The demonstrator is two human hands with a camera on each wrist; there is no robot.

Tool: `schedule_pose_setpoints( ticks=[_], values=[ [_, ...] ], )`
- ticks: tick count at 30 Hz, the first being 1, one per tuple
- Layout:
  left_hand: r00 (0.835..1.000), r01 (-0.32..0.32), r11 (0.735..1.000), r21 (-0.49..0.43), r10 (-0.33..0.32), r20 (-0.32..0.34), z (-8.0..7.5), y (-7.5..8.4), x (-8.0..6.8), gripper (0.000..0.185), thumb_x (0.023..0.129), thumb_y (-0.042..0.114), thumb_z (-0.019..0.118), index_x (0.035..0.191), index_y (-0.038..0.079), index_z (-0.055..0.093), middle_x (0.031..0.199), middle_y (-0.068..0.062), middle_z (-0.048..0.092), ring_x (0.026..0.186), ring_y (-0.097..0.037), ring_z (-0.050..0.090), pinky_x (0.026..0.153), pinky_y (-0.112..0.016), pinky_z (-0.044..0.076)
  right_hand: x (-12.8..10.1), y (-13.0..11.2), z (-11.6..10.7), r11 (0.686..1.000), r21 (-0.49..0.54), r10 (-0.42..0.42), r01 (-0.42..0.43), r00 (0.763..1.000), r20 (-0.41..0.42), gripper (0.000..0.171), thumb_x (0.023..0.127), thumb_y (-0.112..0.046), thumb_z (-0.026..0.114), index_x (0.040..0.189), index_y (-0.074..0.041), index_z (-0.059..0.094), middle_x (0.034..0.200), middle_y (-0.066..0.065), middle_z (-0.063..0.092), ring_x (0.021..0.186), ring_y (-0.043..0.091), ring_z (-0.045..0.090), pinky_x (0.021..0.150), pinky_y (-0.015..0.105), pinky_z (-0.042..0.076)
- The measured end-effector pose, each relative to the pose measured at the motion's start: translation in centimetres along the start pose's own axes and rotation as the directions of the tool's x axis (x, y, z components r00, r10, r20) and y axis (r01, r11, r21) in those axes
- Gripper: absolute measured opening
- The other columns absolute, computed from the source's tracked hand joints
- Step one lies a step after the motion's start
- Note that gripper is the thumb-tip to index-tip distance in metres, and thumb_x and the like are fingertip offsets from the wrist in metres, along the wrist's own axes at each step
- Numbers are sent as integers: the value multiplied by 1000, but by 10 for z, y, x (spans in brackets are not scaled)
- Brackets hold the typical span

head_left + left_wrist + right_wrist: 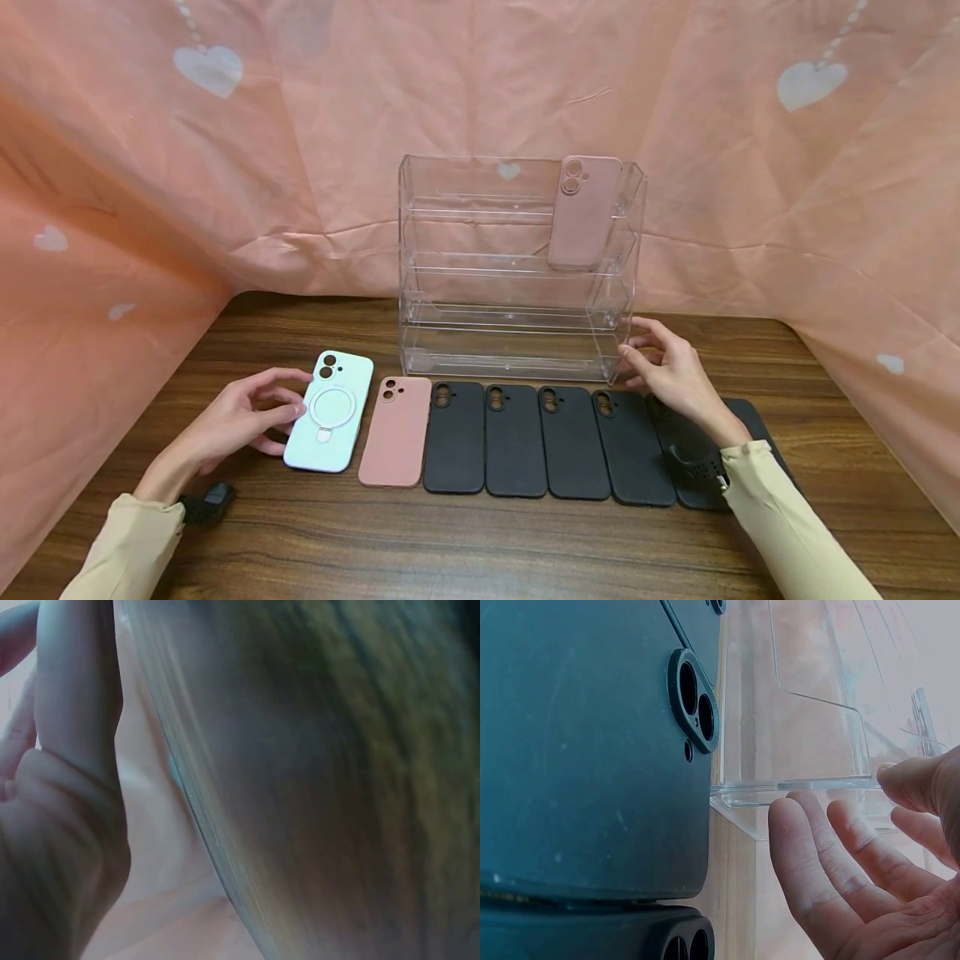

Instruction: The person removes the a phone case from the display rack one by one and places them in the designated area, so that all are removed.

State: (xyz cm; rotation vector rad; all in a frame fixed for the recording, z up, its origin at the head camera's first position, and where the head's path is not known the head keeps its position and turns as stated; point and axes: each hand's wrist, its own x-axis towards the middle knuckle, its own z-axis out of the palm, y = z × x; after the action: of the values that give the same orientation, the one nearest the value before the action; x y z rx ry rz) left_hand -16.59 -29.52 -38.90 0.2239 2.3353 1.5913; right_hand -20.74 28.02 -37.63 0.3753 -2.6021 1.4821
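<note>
- Left hand (238, 415) sitting at the left edge of the white case (330, 411), fingers loosely curled and touching its side, thumb and fingertips near the ring stand; not yet clearly gripping.
- White case lying flat on the wooden table (480, 542), camera cutouts facing up, first in a row with a pink case (395, 431) just beside it and then black cases (517, 440) side by side.
- Right hand (670, 367) hovering at the lower right corner of the clear rack (517, 267), fingers spread and relaxed, holding nothing; right wrist view showing fingertips (806, 847) close under the rack's clear edge (795, 784), contact hard to judge.
- Risking a nudge: spread fingers so near that light acrylic corner possibly shifting or tipping the rack.
- Risking a knock-on: white case sliding sideways into the pink case if lifted from one edge only, upsetting the neat row.
- Risking a slip: soft, loose finger hold probably not enough on a smooth case.
- Rack tiers: one pink case (583, 211) leaning upright at the upper right, resting across the upper tiers; the remaining shelves showing nothing inside.
- Left wrist view too blurred for anything beyond palm and a pale edge.
</note>
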Motion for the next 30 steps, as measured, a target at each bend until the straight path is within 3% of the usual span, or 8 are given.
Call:
schedule_pose_setpoints(
  ticks=[7,13,21,30],
  values=[
    [997,39,999,15,-40,67,-1,-4,0,52,99,14,67,145,3,47,112,-14,68,90,-19,72,65,-45,65,-1,0,1,1000,0,4,-4,1000,0,48,101,-4,60,146,2,45,113,35,61,72,9,74,57,34,64],
    [994,71,996,51,-75,78,0,-4,1,52,99,18,69,145,5,49,115,-18,67,91,-19,71,63,-45,65,0,0,0,1000,-2,1,-1,1000,0,48,101,-4,61,146,2,45,113,35,62,73,9,74,56,32,63],
    [993,53,994,93,-62,100,1,-3,5,50,99,20,68,144,4,51,114,-21,67,82,-22,72,60,-46,64,1,0,0,1000,-4,4,-4,1000,1,48,101,-4,61,146,2,45,113,35,62,74,12,75,57,34,64],
    [991,55,991,125,-70,118,3,3,8,50,97,19,70,141,2,52,107,-18,71,83,-24,73,61,-44,65,1,1,0,1000,-8,7,-7,1000,-1,49,101,-3,61,146,2,45,113,35,62,73,10,74,57,33,64]
  ],
)
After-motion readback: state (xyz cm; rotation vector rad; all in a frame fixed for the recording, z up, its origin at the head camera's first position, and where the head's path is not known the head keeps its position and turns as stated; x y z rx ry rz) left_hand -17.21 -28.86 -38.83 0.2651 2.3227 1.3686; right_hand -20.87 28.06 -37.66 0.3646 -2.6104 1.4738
